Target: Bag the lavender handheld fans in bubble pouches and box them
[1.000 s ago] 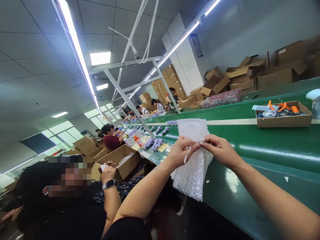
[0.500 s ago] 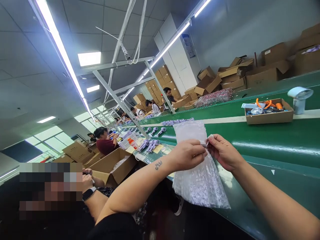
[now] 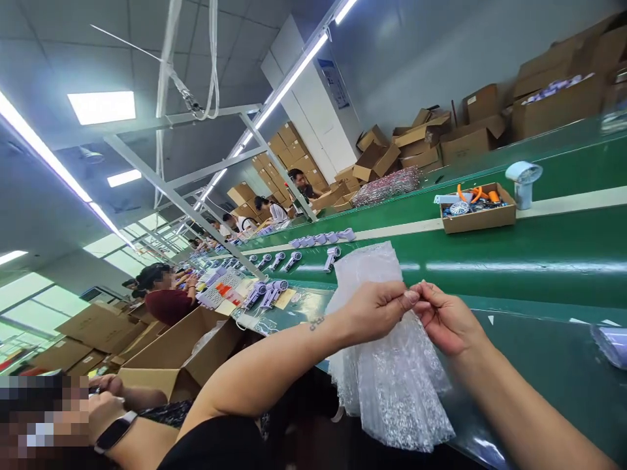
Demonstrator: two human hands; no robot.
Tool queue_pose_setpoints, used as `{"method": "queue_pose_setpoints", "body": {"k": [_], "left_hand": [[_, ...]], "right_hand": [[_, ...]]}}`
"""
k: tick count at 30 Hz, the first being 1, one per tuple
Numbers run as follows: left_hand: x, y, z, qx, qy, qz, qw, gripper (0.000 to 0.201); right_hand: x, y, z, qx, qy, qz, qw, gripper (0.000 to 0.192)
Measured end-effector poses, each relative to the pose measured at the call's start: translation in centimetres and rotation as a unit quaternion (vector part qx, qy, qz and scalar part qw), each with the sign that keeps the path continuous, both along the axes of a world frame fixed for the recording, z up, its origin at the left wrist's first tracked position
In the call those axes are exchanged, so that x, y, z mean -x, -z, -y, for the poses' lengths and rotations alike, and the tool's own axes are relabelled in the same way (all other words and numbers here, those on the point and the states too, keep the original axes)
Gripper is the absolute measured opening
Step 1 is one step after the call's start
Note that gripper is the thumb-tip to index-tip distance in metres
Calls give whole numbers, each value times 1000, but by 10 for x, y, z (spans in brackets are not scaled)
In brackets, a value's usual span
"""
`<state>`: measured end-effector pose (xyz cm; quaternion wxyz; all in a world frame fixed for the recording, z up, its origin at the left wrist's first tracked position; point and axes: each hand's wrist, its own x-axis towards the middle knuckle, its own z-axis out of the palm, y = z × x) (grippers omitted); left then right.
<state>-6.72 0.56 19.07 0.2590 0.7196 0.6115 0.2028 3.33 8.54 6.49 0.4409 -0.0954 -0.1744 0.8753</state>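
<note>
1. The bundle of clear bubble-wrap sleeves (image 3: 399,391) is in the air before the person, upper end overlapping the green belt (image 3: 490,258) in view, lower end hanging past the table edge; it has fanned wider at the bottom than a second ago, though its middle looks gathered
2. The left hand (image 3: 379,312) lies across the bundle's front, fingers curled and thumb pressed to fingertip at the right edge, apparently gripping the bundle at its waist
3. The right hand (image 3: 448,320) sits just beside it, thumb and forefinger pinched, other fingers loosely bent; whether something thin is between them I cannot tell
4. The narrow white strip seen near the fingers a second ago no longer shows plainly; I judge this to be close fingertip work at the waist, its state hidden
5. The view has swung right, bringing in a clear-wrapped purple item (image 3: 613,344) on the dark-green table (image 3: 529,372)
6. Beyond, a shallow brown cardboard tray of parts (image 3: 480,220) stands beside a pale-blue round-headed device (image 3: 524,186)
</note>
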Motion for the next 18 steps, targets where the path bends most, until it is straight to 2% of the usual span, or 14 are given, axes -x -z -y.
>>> {"method": "queue_pose_setpoints", "body": {"k": [3,5,7,11,14,16,18], "left_hand": [[-6,8,-3,-1,-13,-2,1000,41],[-7,12,-7,-7,-14,-4,1000,41],[-8,14,-13,-21,-15,-14,1000,41],[-16,17,-19,-24,35,-83,996,37],[-22,17,-17,8,102,-123,987,31],[-22,17,-15,23,122,-126,984,29],[-20,14,-16,29,92,-106,990,32]], "right_hand": [[-9,11,-9,93,-29,-19,995,23],[-15,11,-14,113,-27,-17,993,25],[-20,5,-15,110,4,-19,994,24],[-30,-22,-4,-11,120,-19,993,20],[-40,-35,8,-61,130,-19,989,21],[-48,-31,13,-80,107,14,991,20],[-55,-17,16,-114,97,72,986,21]]}}
